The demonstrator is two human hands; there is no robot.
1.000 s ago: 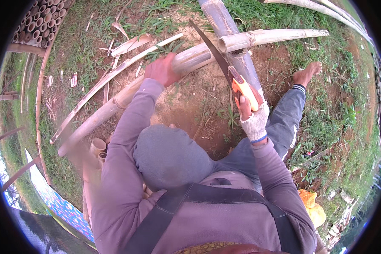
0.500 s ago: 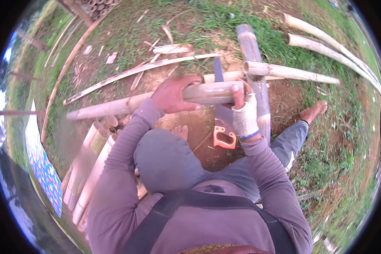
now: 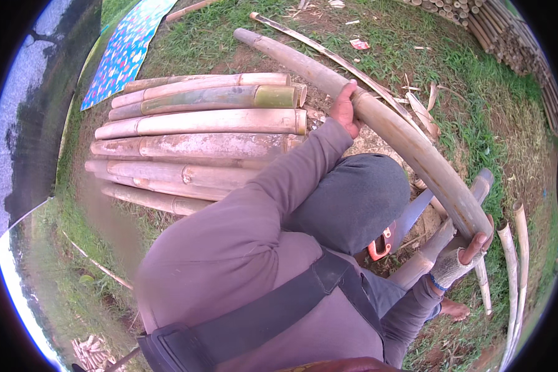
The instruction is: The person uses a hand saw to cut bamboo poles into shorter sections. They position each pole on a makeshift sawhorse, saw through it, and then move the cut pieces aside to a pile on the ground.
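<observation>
A long, thick bamboo pole point(image 3: 415, 149) runs slantwise before me from the far middle down to the right. My left hand point(image 3: 346, 111) is closed round it partway along, thumb over the top. At the near end my right hand point(image 3: 465, 257), in a pale fingerless glove, grips the pole with its thumb along the cut end; some fingers are hidden underneath. Below the pole, a handsaw point(image 3: 384, 243) with an orange handle stands beside my knee, its blade partly hidden. Another bamboo length point(image 3: 415, 266) lies under the pole's near end.
To my left lies a row of several cut bamboo pieces point(image 3: 217, 146). A split bamboo strip point(image 3: 328, 53) lies beyond the pole. Thin poles point(image 3: 514, 266) rest on grass at right, a large bamboo stack point(image 3: 496, 31) at far right. A blue patterned sheet point(image 3: 127, 49) is at far left.
My view has swung left, bringing the row of cut bamboo into full sight. Both hands still hold the pole, now angled away from the supporting bamboo, with the left hand's grip more closed.
</observation>
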